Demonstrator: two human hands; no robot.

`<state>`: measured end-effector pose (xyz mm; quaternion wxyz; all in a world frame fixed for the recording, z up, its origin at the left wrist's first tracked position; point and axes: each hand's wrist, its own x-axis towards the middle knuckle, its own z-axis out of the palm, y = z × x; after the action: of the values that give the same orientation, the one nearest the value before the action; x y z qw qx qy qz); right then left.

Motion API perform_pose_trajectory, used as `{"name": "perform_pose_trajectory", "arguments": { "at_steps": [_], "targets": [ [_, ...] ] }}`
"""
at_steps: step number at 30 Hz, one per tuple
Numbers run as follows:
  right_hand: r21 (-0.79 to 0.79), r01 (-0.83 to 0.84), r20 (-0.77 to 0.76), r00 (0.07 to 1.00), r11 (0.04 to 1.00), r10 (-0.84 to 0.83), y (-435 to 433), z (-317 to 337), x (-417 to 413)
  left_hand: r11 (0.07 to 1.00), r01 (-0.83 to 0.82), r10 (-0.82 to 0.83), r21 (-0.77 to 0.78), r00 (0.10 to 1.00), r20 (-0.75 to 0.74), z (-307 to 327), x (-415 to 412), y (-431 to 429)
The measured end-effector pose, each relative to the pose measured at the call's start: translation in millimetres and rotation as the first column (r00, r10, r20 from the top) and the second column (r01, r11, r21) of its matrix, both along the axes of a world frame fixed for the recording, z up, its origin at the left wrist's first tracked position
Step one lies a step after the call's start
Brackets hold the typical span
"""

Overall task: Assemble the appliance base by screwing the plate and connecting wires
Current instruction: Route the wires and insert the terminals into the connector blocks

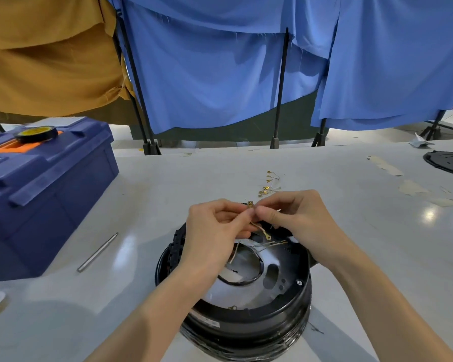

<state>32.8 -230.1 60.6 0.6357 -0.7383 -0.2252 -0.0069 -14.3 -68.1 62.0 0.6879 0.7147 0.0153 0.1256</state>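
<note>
The round black appliance base (246, 325) stands upside down on the table in front of me, wrapped in clear film. A grey metal plate (249, 286) sits inside its rim, with a black wire loop and thin wires lying on it. Above the far rim, my left hand (215, 231) and my right hand (296, 218) meet fingertip to fingertip. Both pinch a short wire with brass terminals (259, 227); one terminal sticks up between my thumbs, another hangs below.
A pile of loose brass-terminal wires (268, 185) lies just beyond my hands. A metal screwdriver bit (97, 252) rests to the left. A blue toolbox (42, 189) with a tape roll (36, 133) occupies the left side. A black round cover (449, 163) sits far right.
</note>
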Motion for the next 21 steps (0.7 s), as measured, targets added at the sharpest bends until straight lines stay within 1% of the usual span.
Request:
{"name": "perform_pose_trajectory", "arguments": {
  "at_steps": [2, 4, 6, 8, 12, 16, 19, 21],
  "targets": [
    [0.043, 0.017, -0.037, 0.999, 0.999, -0.016, 8.2, 2.2, -4.3, 0.998, -0.034, 0.032, 0.054, 0.999, 0.039, -1.1, -1.2, 1.3],
    [0.12, 0.02, -0.113, 0.994, 0.993, -0.006, 14.7, 1.6, -6.1, 0.996, -0.058, 0.054, 0.074, 0.997, 0.061, -1.7, -2.7, 3.4],
    [0.213, 0.016, -0.196, 0.98, 0.977, 0.027, 19.0, 2.2, -6.9, 0.994, -0.042, 0.036, 0.096, 0.997, 0.067, 0.4, -3.7, 8.2],
    [0.271, 0.01, -0.258, 0.964, 0.962, 0.063, 21.3, 2.4, -6.1, 0.989, -0.006, -0.005, 0.15, 0.997, 0.074, 2.5, -4.3, 13.4],
    [0.269, -0.021, -0.284, 0.954, 0.963, 0.1, 29.6, 3.4, -7.6, 0.98, -0.029, 0.008, 0.198, 0.994, 0.109, 4.4, -8.9, 17.8],
    [0.306, -0.092, -0.332, 0.922, 0.947, 0.197, 32.6, 5.5, -10.4, 0.976, -0.028, 0.009, 0.215, 0.996, 0.09, 3.9, -11.8, 28.8],
    [0.299, -0.157, -0.336, 0.906, 0.941, 0.258, 32.4, 7.8, -12.6, 0.98, -0.041, 0.018, 0.192, 0.993, 0.12, 5.1, -14.0, 36.1],
    [0.264, -0.186, -0.323, 0.907, 0.946, 0.269, 33.3, 8.9, -13.4, 0.983, -0.011, -0.016, 0.181, 0.989, 0.145, 5.7, -15.4, 36.9]
  ]
}}
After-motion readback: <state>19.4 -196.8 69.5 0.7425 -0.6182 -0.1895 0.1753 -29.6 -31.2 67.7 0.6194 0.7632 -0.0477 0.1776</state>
